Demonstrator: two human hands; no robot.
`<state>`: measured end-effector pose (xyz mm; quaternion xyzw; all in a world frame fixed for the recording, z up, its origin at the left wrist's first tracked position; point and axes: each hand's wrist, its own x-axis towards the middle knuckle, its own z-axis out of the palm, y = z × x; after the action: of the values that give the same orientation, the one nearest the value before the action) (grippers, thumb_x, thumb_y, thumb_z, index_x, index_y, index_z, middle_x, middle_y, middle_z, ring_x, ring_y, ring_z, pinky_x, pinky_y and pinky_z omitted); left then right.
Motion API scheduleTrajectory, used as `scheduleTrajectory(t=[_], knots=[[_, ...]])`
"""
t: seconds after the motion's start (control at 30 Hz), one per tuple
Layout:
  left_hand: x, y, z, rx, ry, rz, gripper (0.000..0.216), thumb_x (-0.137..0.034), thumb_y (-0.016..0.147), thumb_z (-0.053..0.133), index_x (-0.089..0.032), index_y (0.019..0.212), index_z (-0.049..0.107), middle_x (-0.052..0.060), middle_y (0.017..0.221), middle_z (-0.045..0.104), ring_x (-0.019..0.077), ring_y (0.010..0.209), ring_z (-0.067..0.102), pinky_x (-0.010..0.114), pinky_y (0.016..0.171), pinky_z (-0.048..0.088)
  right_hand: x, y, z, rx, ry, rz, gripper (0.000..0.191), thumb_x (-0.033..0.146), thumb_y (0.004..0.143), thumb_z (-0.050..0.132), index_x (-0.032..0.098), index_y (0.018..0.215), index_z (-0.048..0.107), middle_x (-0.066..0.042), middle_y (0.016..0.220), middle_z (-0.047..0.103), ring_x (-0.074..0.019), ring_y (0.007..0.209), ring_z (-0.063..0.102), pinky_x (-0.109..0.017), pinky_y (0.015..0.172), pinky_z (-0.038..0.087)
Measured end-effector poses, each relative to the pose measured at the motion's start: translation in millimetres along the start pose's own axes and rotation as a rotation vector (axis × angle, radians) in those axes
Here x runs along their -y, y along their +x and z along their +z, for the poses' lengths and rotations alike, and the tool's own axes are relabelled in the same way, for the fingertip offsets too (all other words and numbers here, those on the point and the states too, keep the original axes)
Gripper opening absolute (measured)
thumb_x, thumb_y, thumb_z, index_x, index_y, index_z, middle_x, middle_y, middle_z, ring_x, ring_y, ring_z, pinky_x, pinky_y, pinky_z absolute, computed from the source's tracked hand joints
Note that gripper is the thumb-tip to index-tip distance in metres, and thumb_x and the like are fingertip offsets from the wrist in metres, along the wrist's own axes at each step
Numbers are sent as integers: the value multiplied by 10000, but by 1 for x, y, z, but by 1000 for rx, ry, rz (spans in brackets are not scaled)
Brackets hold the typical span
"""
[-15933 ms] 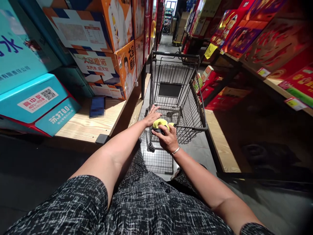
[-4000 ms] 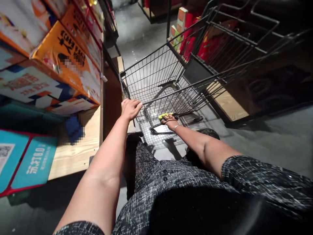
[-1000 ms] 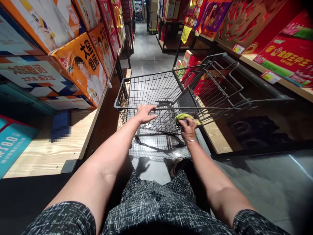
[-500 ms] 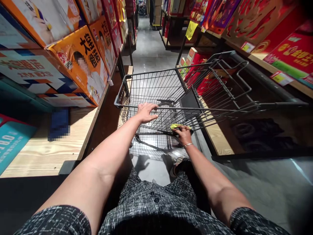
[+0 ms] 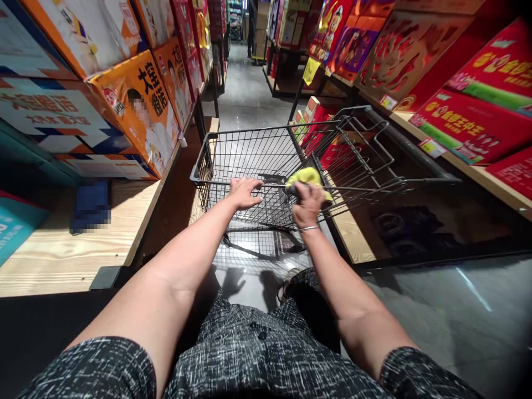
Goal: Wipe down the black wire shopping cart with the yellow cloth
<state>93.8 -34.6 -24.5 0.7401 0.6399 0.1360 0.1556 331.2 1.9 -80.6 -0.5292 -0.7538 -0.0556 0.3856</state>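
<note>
A black wire shopping cart [image 5: 249,149] stands in the aisle in front of me, its basket bare inside. My left hand [image 5: 244,192] rests on the near top rail of the basket, fingers curled over the wire. My right hand [image 5: 306,204] is closed on a yellow-green cloth [image 5: 306,177] and presses it against the same rail, a little right of the left hand. A thin bracelet circles my right wrist. A second cart frame [image 5: 366,149] is nested against the right side of the basket.
Orange and white cartons [image 5: 141,111] fill the left shelf above a pale wooden ledge [image 5: 62,255]. Red gift boxes [image 5: 469,116] line the right shelves. The grey tiled aisle [image 5: 245,94] runs ahead between them. My patterned dark clothing fills the bottom.
My right hand with the cloth has risen from the lower bar of the cart to the top rail. The left hand has stayed on the rail.
</note>
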Motion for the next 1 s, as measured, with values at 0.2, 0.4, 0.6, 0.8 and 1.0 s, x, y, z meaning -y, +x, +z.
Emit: scheduleTrajectory(t=[0.2,0.4,0.6,0.8,1.0], knots=[[10,1,-1,19,31,26,494,-449,860,572,-274,1321,594,69,1386,630,329,1294,504,490,1102,330,65,-1,20,248,-60,-253,606,113,875,528,382,1406,641,-69,1437,524,-322,1305,340,-473,1063,399],[26,6,-15,48,-30,1,472,-502,898,546,-308,1323,618,57,1358,663,327,1304,519,519,1141,309,-73,19,-43,92,-205,-255,554,90,839,524,293,1326,695,-107,1345,544,-279,1191,426,-454,1083,399],[39,15,-28,64,-25,-78,452,-516,895,559,-285,1267,668,76,1347,675,337,1320,530,533,1174,295,-148,4,-70,-137,-221,-141,504,174,847,551,272,1331,655,-121,1338,475,-308,1217,419,-563,1082,377],[-26,39,-18,43,41,101,718,-517,893,583,-252,1547,452,110,1615,463,353,1502,358,551,1259,143,-95,-36,-4,33,-147,45,604,137,821,528,298,1387,664,-141,1307,463,-340,1209,420,-587,1080,390],[-71,56,12,38,24,131,672,-500,853,644,-311,1483,504,70,1517,557,341,1433,433,554,1236,149,-54,-94,50,775,-209,19,669,52,832,543,412,1383,665,-63,1497,518,-319,1263,452,-427,986,456]])
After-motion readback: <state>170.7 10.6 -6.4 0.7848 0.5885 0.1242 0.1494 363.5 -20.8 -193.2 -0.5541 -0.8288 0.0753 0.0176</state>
